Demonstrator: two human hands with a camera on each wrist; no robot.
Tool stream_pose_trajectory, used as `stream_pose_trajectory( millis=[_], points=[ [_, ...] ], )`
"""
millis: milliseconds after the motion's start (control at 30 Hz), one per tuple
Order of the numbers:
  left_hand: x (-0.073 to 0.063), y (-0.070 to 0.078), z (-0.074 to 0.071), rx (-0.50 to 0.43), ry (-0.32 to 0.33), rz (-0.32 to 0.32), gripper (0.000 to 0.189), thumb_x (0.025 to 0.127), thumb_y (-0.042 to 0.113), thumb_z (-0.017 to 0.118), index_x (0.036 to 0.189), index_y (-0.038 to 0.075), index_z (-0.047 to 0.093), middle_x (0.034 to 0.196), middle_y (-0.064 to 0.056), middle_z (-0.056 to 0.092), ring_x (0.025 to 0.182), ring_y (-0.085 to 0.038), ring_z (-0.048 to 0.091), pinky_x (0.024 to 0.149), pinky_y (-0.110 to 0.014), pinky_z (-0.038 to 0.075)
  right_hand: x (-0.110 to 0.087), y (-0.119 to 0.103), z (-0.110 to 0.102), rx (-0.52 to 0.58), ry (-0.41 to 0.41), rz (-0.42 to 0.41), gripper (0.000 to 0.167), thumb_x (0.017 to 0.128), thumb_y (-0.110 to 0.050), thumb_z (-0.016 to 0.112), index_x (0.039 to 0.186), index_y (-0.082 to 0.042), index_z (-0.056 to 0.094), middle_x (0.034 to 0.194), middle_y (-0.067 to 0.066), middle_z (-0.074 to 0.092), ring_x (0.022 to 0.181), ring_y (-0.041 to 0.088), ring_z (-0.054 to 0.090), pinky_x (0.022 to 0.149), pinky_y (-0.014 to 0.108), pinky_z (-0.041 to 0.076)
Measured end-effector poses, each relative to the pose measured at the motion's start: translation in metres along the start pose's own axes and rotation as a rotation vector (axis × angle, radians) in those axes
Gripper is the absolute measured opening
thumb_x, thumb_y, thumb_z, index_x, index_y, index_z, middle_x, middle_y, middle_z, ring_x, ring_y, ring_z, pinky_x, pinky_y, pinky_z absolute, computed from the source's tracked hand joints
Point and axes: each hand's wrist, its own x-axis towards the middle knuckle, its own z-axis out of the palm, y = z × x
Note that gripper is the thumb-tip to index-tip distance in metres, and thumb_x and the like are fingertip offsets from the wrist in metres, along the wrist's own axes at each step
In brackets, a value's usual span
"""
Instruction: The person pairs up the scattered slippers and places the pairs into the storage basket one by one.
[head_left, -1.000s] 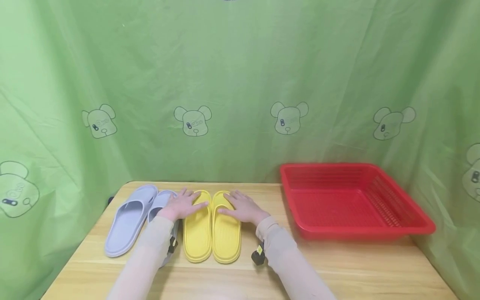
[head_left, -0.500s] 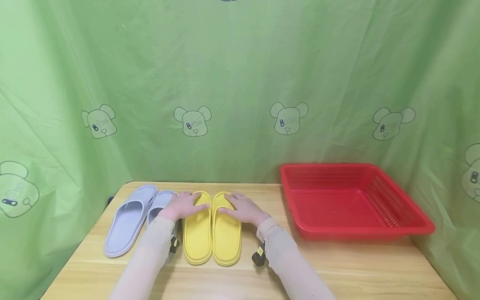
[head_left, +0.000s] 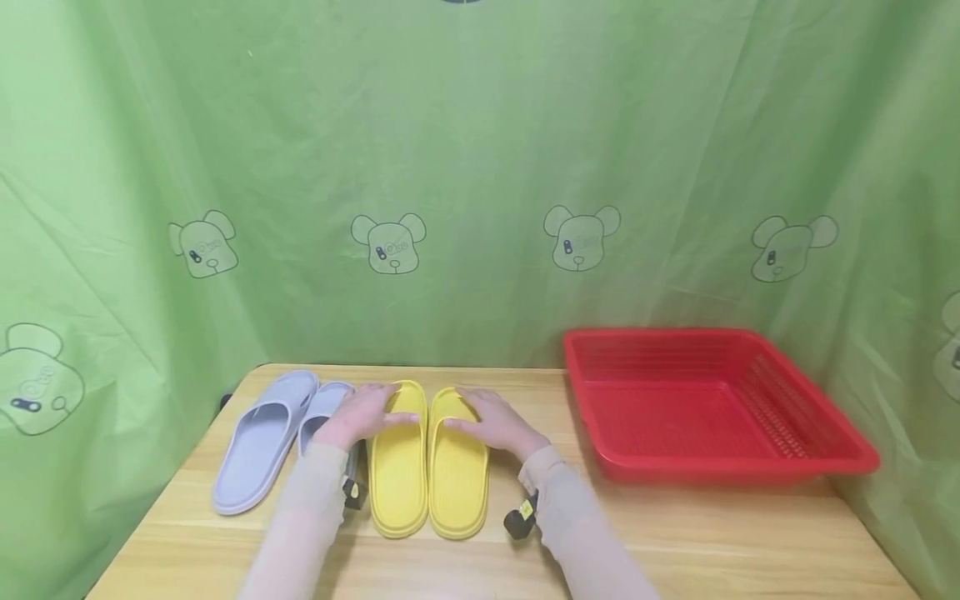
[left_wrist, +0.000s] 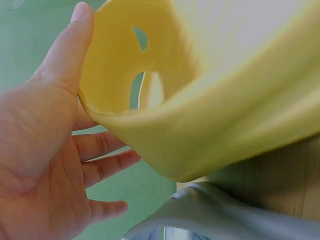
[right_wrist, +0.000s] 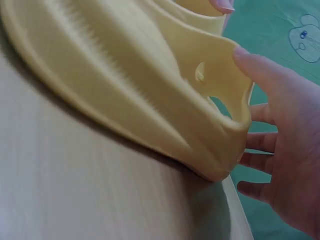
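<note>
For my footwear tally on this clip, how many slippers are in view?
4: left yellow slipper gripped by the left hand, right yellow slipper by the right hand; outer lavender slipper at far left; inner lavender slipper beside it, partly hidden by the left arm.

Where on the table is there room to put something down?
The biggest bare patch of table is in front of the red basket, right of the right sleeve. Another lies between that sleeve and the left sleeve, in front of the yellow slippers. It's crowded at the left hand, where yellow and purple slippers sit close together.
</note>
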Motion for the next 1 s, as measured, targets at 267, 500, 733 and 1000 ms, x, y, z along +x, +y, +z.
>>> stream_pose_trajectory(
  millis=[267,500,733,1000],
  points=[
    [-0.005,0.005,-0.002,-0.020,0.041,-0.034,0.085,0.083,0.063,0.062,0.140,0.000,0.050,0.138,-0.023,0.055,0.130,-0.044,0.048,0.111,-0.062,0.033,-0.002,0.003,0.005,0.067,0.038,0.032,0.081,0.088,-0.059,0.061,0.147,-0.007,0.042,0.151,0.015,0.044,0.141,0.036,0.038,0.119,0.052,0.028],
    [-0.006,0.003,-0.001,-0.044,0.086,-0.056,0.085,0.083,0.064,0.062,0.140,0.002,0.050,0.141,-0.022,0.053,0.131,-0.044,0.047,0.111,-0.061,0.033,-0.004,0.001,0.006,0.097,0.056,0.065,0.078,0.087,-0.057,0.063,0.145,-0.009,0.045,0.149,0.014,0.047,0.141,0.037,0.038,0.118,0.052,0.029],
    [-0.009,0.006,-0.004,-0.085,0.113,-0.058,0.084,0.084,0.060,0.064,0.140,0.001,0.049,0.140,-0.025,0.053,0.131,-0.046,0.046,0.112,-0.061,0.032,-0.005,0.000,0.005,0.094,0.076,0.064,0.077,0.087,-0.055,0.065,0.144,-0.008,0.047,0.147,0.015,0.049,0.139,0.038,0.041,0.117,0.052,0.031],
    [-0.011,0.004,-0.003,-0.094,0.153,-0.055,0.086,0.080,0.063,0.066,0.140,0.003,0.051,0.139,-0.023,0.054,0.129,-0.045,0.048,0.111,-0.062,0.033,-0.006,0.001,0.008,0.088,0.091,0.053,0.078,0.086,-0.055,0.065,0.144,-0.006,0.046,0.145,0.016,0.051,0.137,0.038,0.043,0.116,0.052,0.033]
  ],
)
